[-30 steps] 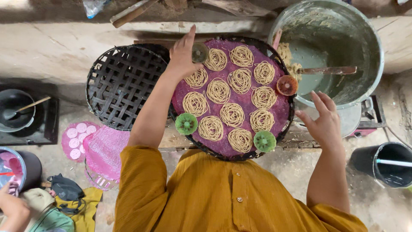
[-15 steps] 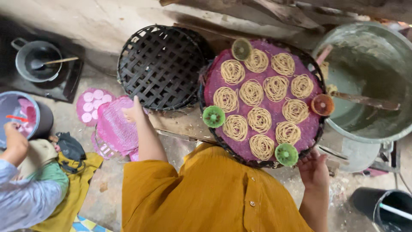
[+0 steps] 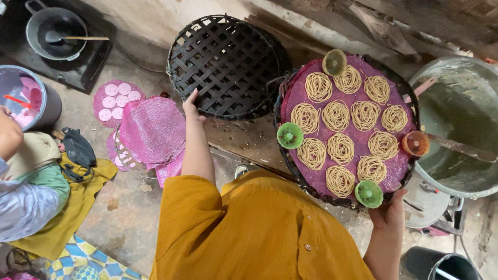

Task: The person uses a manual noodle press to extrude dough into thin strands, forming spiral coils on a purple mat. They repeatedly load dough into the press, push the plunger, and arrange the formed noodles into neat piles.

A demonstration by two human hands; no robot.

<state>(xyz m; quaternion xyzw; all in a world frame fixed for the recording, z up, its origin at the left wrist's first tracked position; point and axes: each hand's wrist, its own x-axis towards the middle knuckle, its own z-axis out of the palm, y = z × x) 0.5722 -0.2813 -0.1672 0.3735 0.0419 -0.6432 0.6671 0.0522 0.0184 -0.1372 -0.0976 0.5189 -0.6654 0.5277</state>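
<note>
A round black woven tray (image 3: 290, 161), lined with purple cloth, carries several coiled noodle nests (image 3: 340, 148) and small green and orange cups along its rim. My right hand (image 3: 388, 211) grips this tray's near edge, just below a green cup (image 3: 369, 193). My left hand (image 3: 191, 105) reaches out to the left with its fingers apart and nothing in it. Its fingertips are at the near rim of an empty black woven tray (image 3: 228, 65), right beside a pink mesh cloth (image 3: 153, 129).
A big metal basin (image 3: 456, 129) with a stick in it stands right of the noodle tray. A pot with a spoon (image 3: 54, 31) sits on a stove at the far left. Another person (image 3: 26, 192) crouches by a purple bucket (image 3: 26, 96). A black bucket (image 3: 441, 264) stands bottom right.
My left hand left the noodle tray's far rim and swung left to the empty tray and pink mesh. My right hand came in to the noodle tray's near edge. The view turned left.
</note>
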